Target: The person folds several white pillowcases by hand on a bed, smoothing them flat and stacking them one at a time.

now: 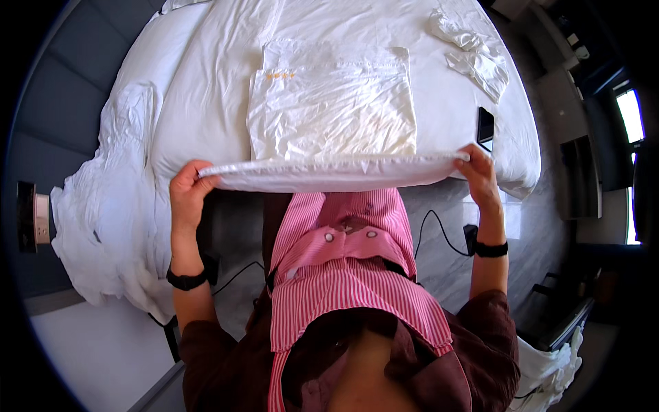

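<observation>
A white cloth [329, 172] is stretched between my hands at the near edge of the bed. My left hand [191, 180] pinches its left corner, and my right hand [474, 167] pinches the right one. Just beyond it, a creased white fabric piece [334, 113], with a row of small orange marks near its top left, lies flat on the white-covered bed [206, 103]. Whether the held cloth and that piece are joined, I cannot tell.
A black smartphone [485, 129] rests on the bed's right side, below crumpled white cloth [479, 62]. More bunched white fabric [118, 190] hangs at the left. A white surface [103, 355] stands at the lower left. Wall sockets [42, 219] are beside the bed.
</observation>
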Tool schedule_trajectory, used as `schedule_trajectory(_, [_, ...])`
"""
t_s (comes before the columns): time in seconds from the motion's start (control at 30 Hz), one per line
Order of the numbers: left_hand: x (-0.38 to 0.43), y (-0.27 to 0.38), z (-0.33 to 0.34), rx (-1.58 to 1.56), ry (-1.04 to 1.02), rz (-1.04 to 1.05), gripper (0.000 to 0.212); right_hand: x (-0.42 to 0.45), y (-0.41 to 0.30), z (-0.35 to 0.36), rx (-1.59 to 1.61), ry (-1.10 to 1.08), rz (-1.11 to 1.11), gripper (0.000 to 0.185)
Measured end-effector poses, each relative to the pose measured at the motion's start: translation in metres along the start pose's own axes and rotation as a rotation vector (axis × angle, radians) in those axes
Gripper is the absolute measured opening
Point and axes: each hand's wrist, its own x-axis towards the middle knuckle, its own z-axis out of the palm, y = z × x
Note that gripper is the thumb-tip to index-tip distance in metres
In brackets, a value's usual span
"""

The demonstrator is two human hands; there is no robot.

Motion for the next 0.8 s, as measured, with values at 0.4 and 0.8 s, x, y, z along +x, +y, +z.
schedule_trajectory(0.4, [0.271,-0.093,0.048,-0.089,-0.057,-0.261,0.016,0.241,0.093,0.027,-0.060,0.014,0.132,0.008])
schedule_trajectory(0.8, [0.122,-0.033,0.012,-0.561,-0.499,0.064,0.025,0.064,0.035,-0.002,0.563,-0.442,-0.135,0.018])
